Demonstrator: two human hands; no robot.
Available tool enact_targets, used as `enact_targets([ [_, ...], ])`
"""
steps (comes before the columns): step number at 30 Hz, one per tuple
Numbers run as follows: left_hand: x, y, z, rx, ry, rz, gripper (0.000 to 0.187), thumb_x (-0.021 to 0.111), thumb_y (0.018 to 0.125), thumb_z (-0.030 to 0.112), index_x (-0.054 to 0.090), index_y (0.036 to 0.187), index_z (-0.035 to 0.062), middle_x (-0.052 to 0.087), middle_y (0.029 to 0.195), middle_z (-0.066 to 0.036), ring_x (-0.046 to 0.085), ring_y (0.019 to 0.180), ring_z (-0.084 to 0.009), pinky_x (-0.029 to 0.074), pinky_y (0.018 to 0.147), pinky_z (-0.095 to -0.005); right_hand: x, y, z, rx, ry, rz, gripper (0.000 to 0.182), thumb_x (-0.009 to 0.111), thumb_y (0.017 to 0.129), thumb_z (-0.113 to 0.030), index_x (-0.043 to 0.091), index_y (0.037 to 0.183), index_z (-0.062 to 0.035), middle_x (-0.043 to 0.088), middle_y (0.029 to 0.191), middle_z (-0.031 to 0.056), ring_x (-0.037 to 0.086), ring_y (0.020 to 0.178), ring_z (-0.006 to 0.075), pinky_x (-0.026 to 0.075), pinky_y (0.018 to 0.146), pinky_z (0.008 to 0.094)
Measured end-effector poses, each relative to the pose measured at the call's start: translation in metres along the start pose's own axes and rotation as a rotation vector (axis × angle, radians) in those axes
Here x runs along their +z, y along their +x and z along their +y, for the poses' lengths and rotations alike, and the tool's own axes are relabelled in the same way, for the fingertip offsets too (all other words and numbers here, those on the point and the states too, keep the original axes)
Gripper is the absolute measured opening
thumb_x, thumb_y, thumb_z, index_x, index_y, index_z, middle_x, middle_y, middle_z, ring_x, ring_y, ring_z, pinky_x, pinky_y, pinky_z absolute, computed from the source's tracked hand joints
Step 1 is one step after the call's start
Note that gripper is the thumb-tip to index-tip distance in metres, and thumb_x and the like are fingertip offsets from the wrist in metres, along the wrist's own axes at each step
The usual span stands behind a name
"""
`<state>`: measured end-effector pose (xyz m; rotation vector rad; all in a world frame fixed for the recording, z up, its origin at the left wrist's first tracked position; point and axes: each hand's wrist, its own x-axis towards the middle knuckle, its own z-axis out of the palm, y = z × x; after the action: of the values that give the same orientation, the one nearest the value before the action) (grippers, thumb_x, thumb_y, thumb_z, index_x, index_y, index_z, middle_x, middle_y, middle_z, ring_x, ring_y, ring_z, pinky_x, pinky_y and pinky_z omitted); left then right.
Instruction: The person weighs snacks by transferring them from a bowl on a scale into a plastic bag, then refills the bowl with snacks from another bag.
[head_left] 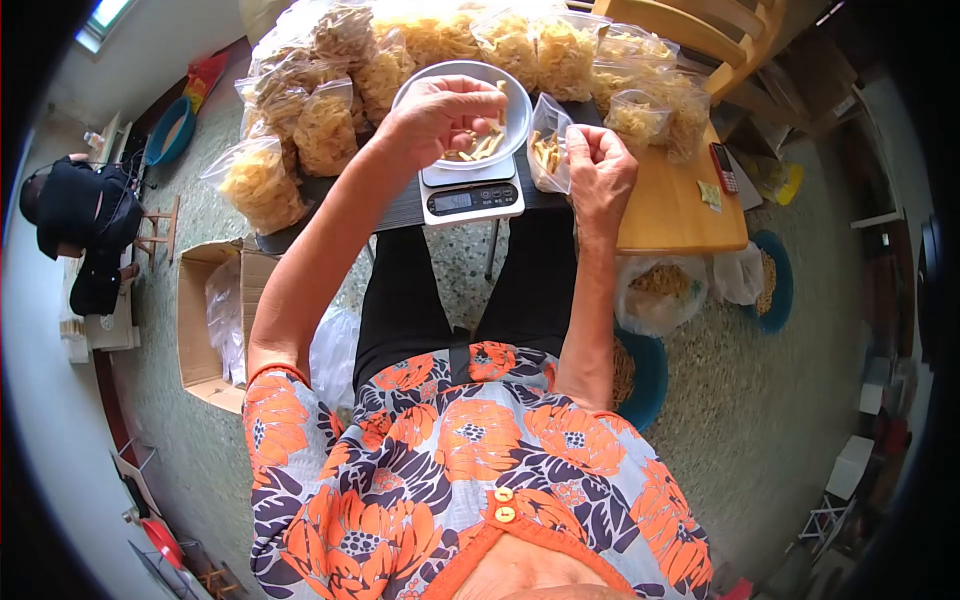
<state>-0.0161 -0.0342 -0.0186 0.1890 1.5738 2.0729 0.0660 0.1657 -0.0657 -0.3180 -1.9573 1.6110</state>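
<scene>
A white bowl (518, 122) sits on a small digital kitchen scale (505, 200) with a lit display. Pale yellow dried strips (484, 148) lie at the bottom of the bowl. Over the bowl, my left hand (440, 118) is closed in a pinch, with what looks like one strip at its fingertips. My right hand (602, 172) grips the edge of a clear plastic bag (548, 172), which stands beside the bowl with some strips inside.
Filled clear bags (325, 130) crowd the table's back and left. A red phone (723, 168) and a small packet (709, 195) lie on the wooden table (680, 225). A cardboard box (212, 330) and blue basins (648, 380) stand on the floor. Another person (85, 215) is at far left.
</scene>
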Motion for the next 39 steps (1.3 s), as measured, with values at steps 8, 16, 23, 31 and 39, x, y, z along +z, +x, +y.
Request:
enact_targets([
  [8, 0.05, -0.011, 0.002, 0.191, 0.342, 0.057, 0.017, 0.076, 0.087, 0.014, 0.069, 0.096, 0.0015, 0.069, 0.079, -0.004, 0.062, 0.061, -0.0049, 0.043, 0.043, -0.0162, -0.001, -0.001, -0.001, 0.015, 0.059, 0.025, 0.017, 0.07, 0.09, -0.013, 0.068, 0.087, 0.0031, 0.067, 0.071, 0.0023, 0.059, 0.061, 0.0068, 0.05, 0.059, 0.0252],
  [16, -0.02, 0.004, 0.016, 0.336, 0.96, 0.054, 0.013, 0.075, 0.086, 0.013, 0.073, 0.091, 0.0011, 0.069, 0.08, -0.002, 0.063, 0.076, -0.0061, 0.051, 0.071, -0.0223, -0.006, 0.003, 0.0, -0.02, -0.01, 0.038, 0.017, 0.069, 0.09, -0.014, 0.068, 0.087, 0.0024, 0.065, 0.071, 0.0005, 0.057, 0.062, 0.0059, 0.048, 0.059, 0.025],
  [23, -0.015, -0.027, 0.01, 0.243, 1.413, -0.006, 0.02, 0.08, 0.076, 0.015, 0.075, 0.093, 0.0062, 0.07, 0.084, -0.005, 0.067, 0.082, -0.0159, 0.053, 0.076, -0.0305, -0.006, 0.003, 0.004, -0.025, 0.007, 0.016, 0.017, 0.069, 0.091, -0.014, 0.068, 0.088, 0.0033, 0.065, 0.072, 0.0007, 0.057, 0.062, 0.0059, 0.049, 0.059, 0.0236],
  [31, -0.013, -0.052, -0.022, 0.522, 1.606, 0.113, 0.016, 0.079, 0.073, 0.013, 0.075, 0.088, 0.0097, 0.069, 0.091, -0.007, 0.067, 0.094, -0.0261, 0.053, 0.085, -0.0381, -0.006, 0.003, 0.004, -0.005, 0.022, 0.008, 0.017, 0.07, 0.091, -0.013, 0.069, 0.089, 0.0033, 0.066, 0.073, 0.0002, 0.058, 0.063, 0.0054, 0.049, 0.06, 0.0219],
  [39, -0.005, -0.061, -0.021, 0.443, 1.566, 0.084, 0.015, 0.077, 0.073, 0.011, 0.075, 0.088, 0.0086, 0.068, 0.089, -0.007, 0.067, 0.093, -0.0272, 0.053, 0.084, -0.0398, -0.003, 0.003, 0.003, 0.005, 0.025, -0.002, 0.016, 0.07, 0.091, -0.013, 0.069, 0.088, 0.0026, 0.066, 0.073, 0.0003, 0.058, 0.063, 0.0056, 0.049, 0.06, 0.0223],
])
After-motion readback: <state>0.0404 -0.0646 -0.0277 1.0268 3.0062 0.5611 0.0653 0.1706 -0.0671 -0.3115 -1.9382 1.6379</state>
